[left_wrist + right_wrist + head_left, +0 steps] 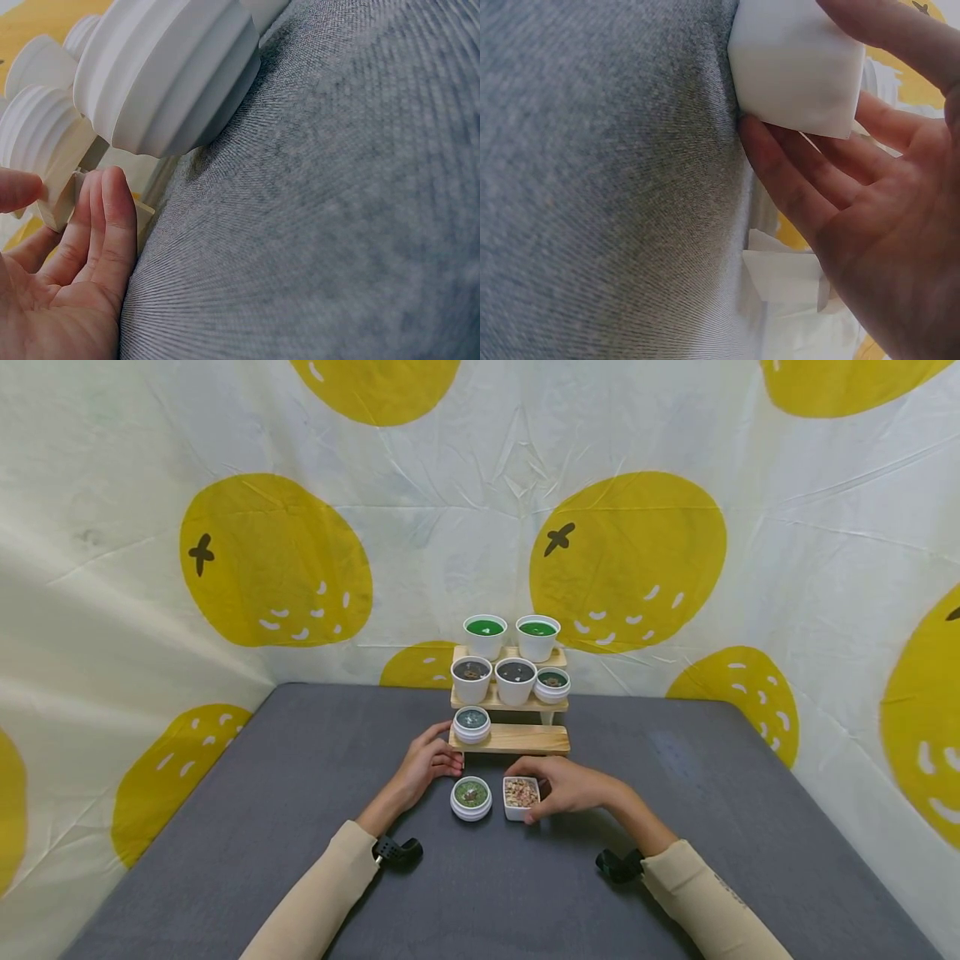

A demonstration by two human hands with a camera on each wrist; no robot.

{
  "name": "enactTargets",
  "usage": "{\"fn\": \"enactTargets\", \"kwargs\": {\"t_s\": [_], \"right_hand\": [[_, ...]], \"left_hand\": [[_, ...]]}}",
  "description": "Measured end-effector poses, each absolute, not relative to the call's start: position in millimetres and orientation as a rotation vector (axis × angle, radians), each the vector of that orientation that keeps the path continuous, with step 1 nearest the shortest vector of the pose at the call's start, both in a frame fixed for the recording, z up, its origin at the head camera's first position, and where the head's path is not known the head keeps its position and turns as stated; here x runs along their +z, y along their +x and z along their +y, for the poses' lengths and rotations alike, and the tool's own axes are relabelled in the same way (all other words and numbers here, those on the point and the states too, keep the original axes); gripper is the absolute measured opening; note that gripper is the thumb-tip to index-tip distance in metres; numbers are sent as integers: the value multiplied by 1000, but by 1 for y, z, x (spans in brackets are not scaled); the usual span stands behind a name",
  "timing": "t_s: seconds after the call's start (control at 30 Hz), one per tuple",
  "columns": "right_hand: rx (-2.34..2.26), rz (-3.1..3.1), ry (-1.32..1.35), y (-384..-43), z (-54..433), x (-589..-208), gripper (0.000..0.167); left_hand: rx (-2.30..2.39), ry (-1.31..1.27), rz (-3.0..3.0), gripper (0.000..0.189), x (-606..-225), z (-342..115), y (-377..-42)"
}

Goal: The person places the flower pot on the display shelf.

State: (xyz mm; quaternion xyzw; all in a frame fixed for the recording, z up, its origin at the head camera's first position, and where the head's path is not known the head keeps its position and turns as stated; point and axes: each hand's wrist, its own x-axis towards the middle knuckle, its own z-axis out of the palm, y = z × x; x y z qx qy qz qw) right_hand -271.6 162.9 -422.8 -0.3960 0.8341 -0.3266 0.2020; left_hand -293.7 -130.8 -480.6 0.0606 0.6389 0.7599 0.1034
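My right hand [570, 783] grips a small square white pot [516, 813] filled with pale tan granules, thumb on the near side and fingers on the far side. In the right wrist view, the square pot [799, 67] stands on the cloth between thumb and fingers. At the left end of a three-step wooden stand [529, 740], my left hand [420, 768] holds the lowest step. The left wrist view shows its thumb [16, 190] and fingers around that step's end. A round ribbed white pot [471, 797] with a green top sits on the table between the hands.
On the lowest step stands a round pot [472, 725] with a blue-grey top. Two dark-topped cups [515, 683] and a small round pot [552, 686] fill the middle step. Two green-topped cups [537, 639] occupy the top. A patterned curtain [442, 543] hangs behind the grey table [487, 893].
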Motion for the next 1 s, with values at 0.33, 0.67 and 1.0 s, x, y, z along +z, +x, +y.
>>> {"fn": "enactTargets", "kwargs": {"t_s": [0.33,0.67,1.0], "right_hand": [[-907,2338,-1123,-270,161,-422,58],[-902,2364,-1103,-270,161,-422,58],[-951,2360,-1066,-269,161,-418,58]], "left_hand": [[2247,175,1891,60,-481,-131,-293],[2249,165,1889,59,-482,-130,-295],[2240,181,1890,60,-480,-132,-292]]}}
